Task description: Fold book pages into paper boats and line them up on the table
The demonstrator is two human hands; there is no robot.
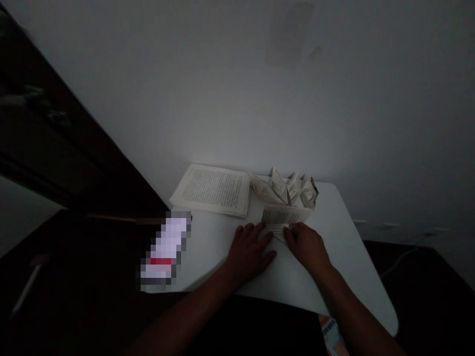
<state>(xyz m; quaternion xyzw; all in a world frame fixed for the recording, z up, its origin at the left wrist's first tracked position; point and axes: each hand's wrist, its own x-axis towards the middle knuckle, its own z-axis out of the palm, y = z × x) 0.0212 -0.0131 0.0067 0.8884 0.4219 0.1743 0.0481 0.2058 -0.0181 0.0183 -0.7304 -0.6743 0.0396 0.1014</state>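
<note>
A printed sheet of paper (285, 214), partly folded, lies on the white table (345, 257) in front of me. Its far part stands up along a crease, and the nearer part rests under my fingers. My left hand (249, 251) is spread flat on the tabletop, fingertips at the sheet's left side. On the sheet's near right edge, my right hand (308, 245) has its fingers curled and pressed together on the paper. Just beyond the sheet stand several folded paper shapes (279, 185) made of printed pages, side by side in a row.
A stack of loose printed pages (215, 189) lies at the back left of the table. A blurred-out phone-like screen (166, 247) is at the left edge. The wall (222, 99) rises right behind the table, with a dark door (74, 118) to the left. The room is dim.
</note>
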